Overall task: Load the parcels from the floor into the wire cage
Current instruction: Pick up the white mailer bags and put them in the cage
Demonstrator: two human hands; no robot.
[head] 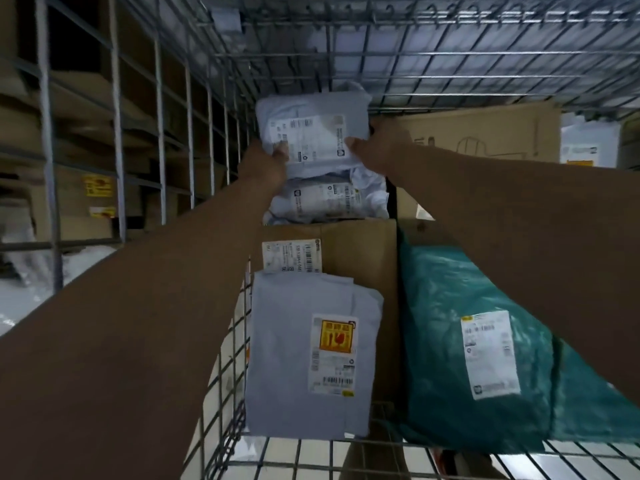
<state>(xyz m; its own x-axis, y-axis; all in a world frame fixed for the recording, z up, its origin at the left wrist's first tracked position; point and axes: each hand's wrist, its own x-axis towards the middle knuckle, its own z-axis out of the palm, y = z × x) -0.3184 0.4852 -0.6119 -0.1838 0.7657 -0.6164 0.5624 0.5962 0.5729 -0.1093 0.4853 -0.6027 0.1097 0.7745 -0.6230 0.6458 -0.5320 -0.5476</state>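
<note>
Left hand (pixel 265 164) and right hand (pixel 377 147) both gripping grey parcel (pixel 313 133), holding it deep inside wire cage (pixel 450 60), just above white parcel (pixel 325 202) sitting on cardboard box (pixel 360 258).

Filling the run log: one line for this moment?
stage: placing | both hands: left hand, right hand | held: grey mailer | over: white mailer | site: wire cage

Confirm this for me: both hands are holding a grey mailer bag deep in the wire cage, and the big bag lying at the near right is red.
One thing is off. The head view shows both the left hand and the right hand on the grey mailer bag deep in the wire cage, but the big bag at the near right is teal green, not red.
</note>
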